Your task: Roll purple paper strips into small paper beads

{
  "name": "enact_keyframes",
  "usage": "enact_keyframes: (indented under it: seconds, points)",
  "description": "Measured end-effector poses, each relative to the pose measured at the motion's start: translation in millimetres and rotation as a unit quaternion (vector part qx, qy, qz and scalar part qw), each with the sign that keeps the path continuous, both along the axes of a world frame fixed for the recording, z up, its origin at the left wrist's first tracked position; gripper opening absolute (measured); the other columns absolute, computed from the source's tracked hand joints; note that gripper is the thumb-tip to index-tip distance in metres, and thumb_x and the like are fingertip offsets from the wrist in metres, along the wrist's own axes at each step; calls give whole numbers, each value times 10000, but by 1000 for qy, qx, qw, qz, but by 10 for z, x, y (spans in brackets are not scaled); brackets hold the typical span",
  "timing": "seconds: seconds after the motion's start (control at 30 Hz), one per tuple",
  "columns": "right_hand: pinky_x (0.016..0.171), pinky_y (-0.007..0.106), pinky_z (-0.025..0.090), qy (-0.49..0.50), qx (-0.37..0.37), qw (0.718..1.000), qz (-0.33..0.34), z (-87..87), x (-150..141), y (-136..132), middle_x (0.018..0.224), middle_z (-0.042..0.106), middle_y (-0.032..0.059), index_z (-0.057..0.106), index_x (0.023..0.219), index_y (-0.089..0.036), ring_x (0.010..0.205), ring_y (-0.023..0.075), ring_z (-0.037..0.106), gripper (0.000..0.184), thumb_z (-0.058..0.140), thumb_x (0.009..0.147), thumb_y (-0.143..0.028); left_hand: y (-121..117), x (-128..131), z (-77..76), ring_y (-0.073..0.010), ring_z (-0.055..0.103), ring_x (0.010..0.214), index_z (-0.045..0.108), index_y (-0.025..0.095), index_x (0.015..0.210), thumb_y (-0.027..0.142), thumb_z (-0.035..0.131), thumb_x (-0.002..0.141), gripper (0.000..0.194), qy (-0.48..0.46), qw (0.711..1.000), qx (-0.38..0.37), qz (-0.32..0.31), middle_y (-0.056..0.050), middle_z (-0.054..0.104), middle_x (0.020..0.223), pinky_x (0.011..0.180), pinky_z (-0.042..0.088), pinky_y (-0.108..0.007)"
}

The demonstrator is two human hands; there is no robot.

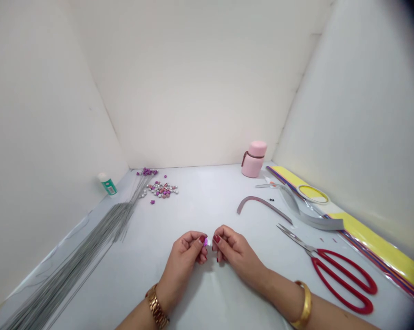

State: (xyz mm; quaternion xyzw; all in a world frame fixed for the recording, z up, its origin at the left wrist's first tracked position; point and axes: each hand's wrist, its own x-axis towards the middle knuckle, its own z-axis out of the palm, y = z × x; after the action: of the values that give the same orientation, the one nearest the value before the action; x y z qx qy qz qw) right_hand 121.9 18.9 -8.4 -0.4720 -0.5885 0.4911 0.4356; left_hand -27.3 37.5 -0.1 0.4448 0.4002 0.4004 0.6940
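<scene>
Above the table [200, 201], left hand [184, 256] and right hand [236, 254] pinch a purple bead [205, 243]; the bottle's green label [109, 187] is unreadable.

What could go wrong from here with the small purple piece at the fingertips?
The small purple piece, pinched by the left hand, could slip and get lost among the loose beads. The blades of the red-handled scissors point toward the right hand, so a careless reach might nick it.
</scene>
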Motion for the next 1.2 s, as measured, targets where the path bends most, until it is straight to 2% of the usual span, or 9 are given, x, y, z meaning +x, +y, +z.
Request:
enact_keyframes:
  seconds: [0.1, 0.17, 0.23, 0.43, 0.6, 0.73, 0.87, 1.0, 1.2]
  points:
    - [564, 231, 397, -97, 106, 990, -1, 39, 33, -18, 792, 553, 8, 505, 904, -204, 593, 107, 498, 104, 519, 805, -228, 15, -19, -24, -57, 447, 455, 522, 132, 934, 207, 527, 778, 173, -17, 1000, -19, -11, 38, 535, 533, 481, 360, -159]
    - [600, 236, 404, -161, 169, 972, 11, 60, 40, -30, 781, 566, 10, 543, 868, -204, 629, 116, 509, 79, 491, 814, -180, 26, -25, -39, -54, 431, 433, 514, 126, 955, 195, 523, 775, 193, -17, 999, -22, -24, 43, 523, 512, 456, 352, -156]
    - [618, 237, 403, -187, 187, 964, 8, 67, 39, -36, 708, 559, 3, 558, 778, -196, 638, 122, 514, 126, 449, 836, -167, 36, -28, -48, -53, 431, 429, 520, 119, 953, 191, 516, 775, 193, -16, 999, -25, -35, 38, 524, 512, 447, 355, -157]
    - [555, 226, 409, -186, 165, 968, -19, 39, 44, -28, 633, 539, -4, 512, 794, -180, 562, 114, 511, 155, 384, 876, -207, 41, -44, -40, -56, 451, 434, 543, 118, 897, 183, 519, 762, 151, -17, 997, -36, -66, 21, 542, 537, 443, 369, -157]
    - [591, 234, 406, -166, 173, 971, 22, 55, 46, -42, 725, 559, 6, 533, 861, -184, 612, 118, 513, 63, 500, 815, -211, 49, -59, -56, -44, 406, 399, 546, 126, 895, 160, 507, 761, 143, -44, 996, -43, -58, 41, 509, 492, 415, 341, -141]
    - [628, 256, 387, -67, 87, 994, 13, 60, 23, -28, 672, 541, -2, 559, 730, -182, 634, 126, 509, 136, 482, 827, -240, 37, -53, -57, -53, 430, 411, 548, 134, 879, 243, 485, 803, 147, -36, 996, -32, -72, 32, 520, 506, 428, 357, -152]
    - [502, 228, 381, 6, 1, 1000, 2, 35, 3, 10, 595, 511, -25, 481, 744, -179, 520, 104, 498, 211, 419, 857, -346, -30, -32, -12, -126, 572, 630, 559, 165, 951, 288, 537, 780, 212, 47, 995, 86, -24, -25, 610, 718, 568, 449, -214]
    - [471, 210, 357, 45, -42, 998, 8, 10, -7, 22, 556, 488, -43, 453, 738, -175, 473, 88, 484, 251, 422, 850, -398, -92, -19, 26, -174, 605, 756, 624, 194, 930, 206, 565, 756, 184, 164, 958, 236, -8, -52, 651, 853, 683, 467, -254]
    - [467, 205, 341, 77, -66, 995, 11, 1, -13, 13, 552, 461, -60, 449, 712, -185, 464, 83, 480, 275, 459, 821, -437, -75, -21, 9, -177, 602, 764, 654, 233, 903, 202, 512, 796, 181, 258, 915, 309, 10, -31, 675, 837, 694, 445, -244]
